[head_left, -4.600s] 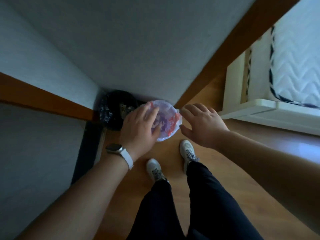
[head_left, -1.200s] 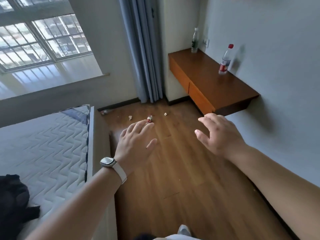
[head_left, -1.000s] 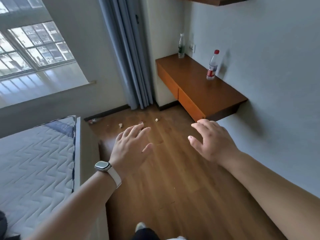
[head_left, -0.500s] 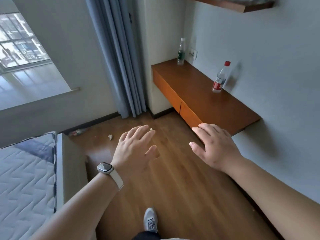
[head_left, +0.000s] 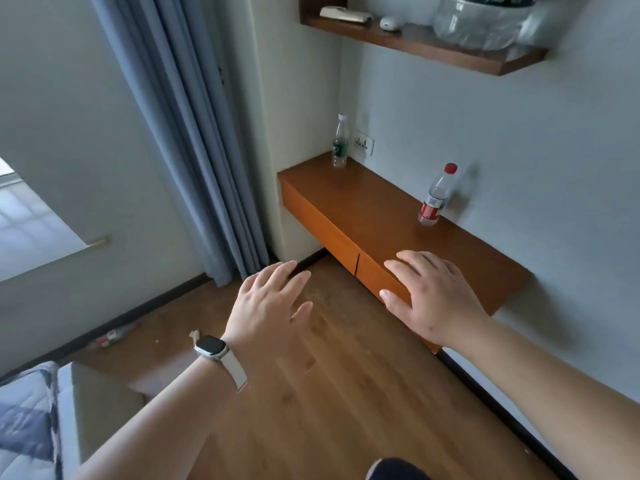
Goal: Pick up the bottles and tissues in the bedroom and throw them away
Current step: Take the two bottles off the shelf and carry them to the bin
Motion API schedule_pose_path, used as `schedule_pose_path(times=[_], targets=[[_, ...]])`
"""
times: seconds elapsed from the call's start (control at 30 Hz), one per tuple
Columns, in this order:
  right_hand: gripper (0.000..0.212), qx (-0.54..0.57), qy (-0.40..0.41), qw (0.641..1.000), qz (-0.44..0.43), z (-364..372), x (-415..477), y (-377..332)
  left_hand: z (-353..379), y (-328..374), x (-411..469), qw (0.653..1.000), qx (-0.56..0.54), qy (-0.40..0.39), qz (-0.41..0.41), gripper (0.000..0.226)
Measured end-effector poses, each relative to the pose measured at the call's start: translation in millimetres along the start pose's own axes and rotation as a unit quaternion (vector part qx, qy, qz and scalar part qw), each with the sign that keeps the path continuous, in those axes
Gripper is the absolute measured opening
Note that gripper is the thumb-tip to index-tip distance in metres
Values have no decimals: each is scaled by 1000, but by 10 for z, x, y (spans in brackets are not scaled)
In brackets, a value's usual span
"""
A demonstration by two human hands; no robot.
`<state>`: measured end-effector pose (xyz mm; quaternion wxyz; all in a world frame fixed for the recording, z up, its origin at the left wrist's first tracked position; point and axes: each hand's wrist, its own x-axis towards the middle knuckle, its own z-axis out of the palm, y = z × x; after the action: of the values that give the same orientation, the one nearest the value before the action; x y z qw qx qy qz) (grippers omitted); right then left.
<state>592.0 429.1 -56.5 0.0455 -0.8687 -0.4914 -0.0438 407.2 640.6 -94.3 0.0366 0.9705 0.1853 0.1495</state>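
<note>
Two clear bottles stand upright on a wall-mounted wooden desk (head_left: 374, 216): a red-capped bottle with a red label (head_left: 435, 197) by the wall, and a white-capped bottle with a green label (head_left: 340, 142) in the far corner. A third bottle (head_left: 116, 336) lies on the floor by the skirting, with a crumpled tissue (head_left: 195, 336) near it. My left hand (head_left: 273, 306), with a watch on the wrist, hovers open over the floor. My right hand (head_left: 429, 292) is open in front of the desk's near end. Both hands are empty.
Grey curtains (head_left: 194, 140) hang left of the desk. A wooden shelf (head_left: 415, 43) above holds a large clear plastic container (head_left: 481, 19) and small white items. The bed's corner (head_left: 52, 410) is at lower left. Wooden floor (head_left: 346, 393) runs between bed and desk.
I have turned from the bin and walked toward the desk; it and its two bottles now look larger and closer. Both hands stay open and empty.
</note>
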Motion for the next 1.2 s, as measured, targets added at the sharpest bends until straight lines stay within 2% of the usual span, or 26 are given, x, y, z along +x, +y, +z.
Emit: schedule_pose_path(times=[0.1,0.23,0.43,0.7,0.83,0.97,1.03,1.2], targets=[[58,10,-8,1000,19,161,212,124,155,-99,301,1000,-18,-16,-12,48],[57,3,-29,999,15,420,536,328,386,-166,787,999,-11,-44,13,52],[60,45,-38,998,35,727,1381,801,675,-261,1697,997,11,-76,9,53],[60,59,-41,992,103,851,2194,1682,998,-196,3093,993,-1,-117,16,49],[56,57,-19,984,168,929,2352,2060,1204,-25,3604,991,-27,-131,26,52],[56,86,21,961,263,1058,2377,2288,1368,67,3942,987,-37,-152,42,51],[64,109,45,943,311,1155,2428,2397,1442,58,4128,985,-41,-158,52,52],[81,224,107,877,412,1313,2662,2613,1625,-8,4521,981,-62,-170,76,52]])
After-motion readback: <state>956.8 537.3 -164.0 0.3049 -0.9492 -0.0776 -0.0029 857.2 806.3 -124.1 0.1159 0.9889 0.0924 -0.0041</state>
